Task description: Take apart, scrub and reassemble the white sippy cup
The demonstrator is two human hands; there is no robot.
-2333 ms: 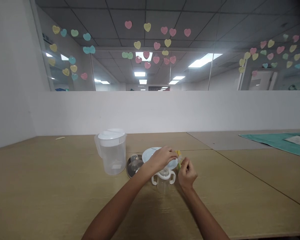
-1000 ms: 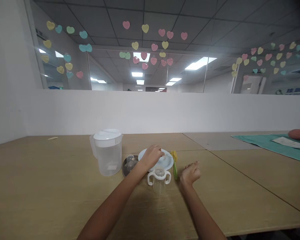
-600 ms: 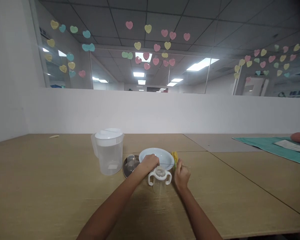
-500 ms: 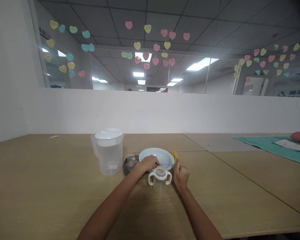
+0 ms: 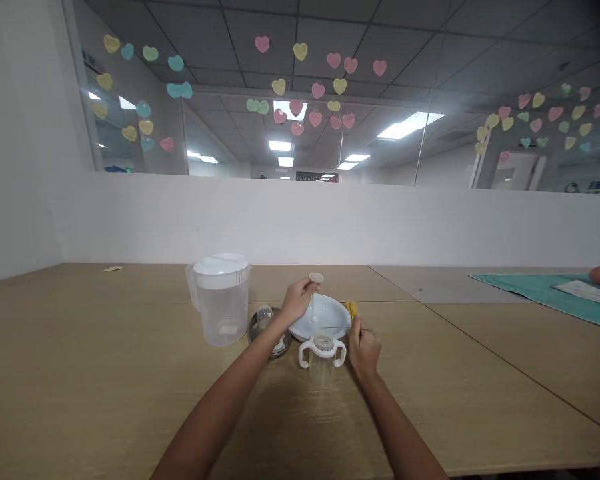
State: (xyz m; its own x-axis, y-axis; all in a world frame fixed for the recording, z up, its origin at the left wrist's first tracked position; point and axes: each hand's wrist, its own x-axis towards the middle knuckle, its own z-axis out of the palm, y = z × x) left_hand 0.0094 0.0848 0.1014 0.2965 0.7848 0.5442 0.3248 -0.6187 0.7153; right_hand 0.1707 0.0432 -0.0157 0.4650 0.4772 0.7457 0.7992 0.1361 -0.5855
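Observation:
My left hand (image 5: 297, 300) is closed on a baby bottle nipple with a straw (image 5: 317, 277), pale and round on top, its thin tube hanging down to a small white end over the white bowl (image 5: 335, 302). My right hand (image 5: 365, 348) is closed around a thin wire-stemmed brush (image 5: 337, 327), which points left across the bowl's front rim; its tip is too fine to make out. Just beyond that hand is a yellow object (image 5: 351, 308), partly hidden. Between my forearms stands a clear baby bottle (image 5: 322, 365), open on top, with a white two-handled ring.
Left of the bowl, a round metal dish (image 5: 253, 333) holds a clear dome-shaped cap (image 5: 265, 316) and a small white piece. A lidded clear pitcher (image 5: 223, 310) stands farther left. A green cloth (image 5: 525, 291) lies at the far right. A white wall (image 5: 300, 220) closes off the back.
My left hand has risen from the bowl's front edge, bringing the nipple with its straw into sight above the bowl. My right hand stays nearly in place with the brush.

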